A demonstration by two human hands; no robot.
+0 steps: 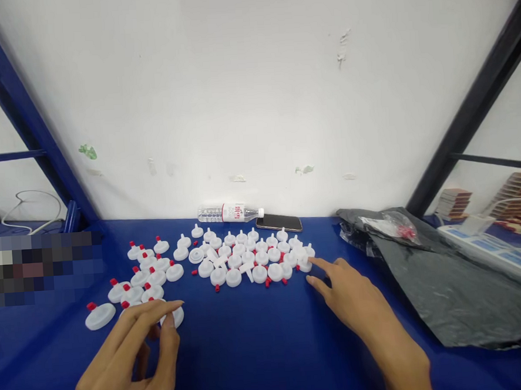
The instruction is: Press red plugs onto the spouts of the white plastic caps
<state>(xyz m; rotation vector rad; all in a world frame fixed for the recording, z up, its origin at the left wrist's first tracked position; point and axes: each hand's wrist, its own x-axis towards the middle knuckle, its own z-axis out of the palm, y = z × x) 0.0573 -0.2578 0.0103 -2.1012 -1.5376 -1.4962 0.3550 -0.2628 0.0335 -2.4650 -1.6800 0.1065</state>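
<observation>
white nozzled discs [247, 258] cluster centrally; red-capped discs [157, 278] stand left.

"Underneath?"
"A blue table [261, 348], filling the lower frame."
"And on it?"
"Red-capped white discs [174, 272] lower left, uncapped white discs [233, 278] and loose red caps [217, 289] mid-frame, a bottle [233, 212] and phone [278, 222] above those, a dark bag [461, 294] lower right."

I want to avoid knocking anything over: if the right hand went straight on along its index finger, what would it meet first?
The right hand would most likely meet a white cap at the group's right edge; whether they already touch is unclear.
</observation>
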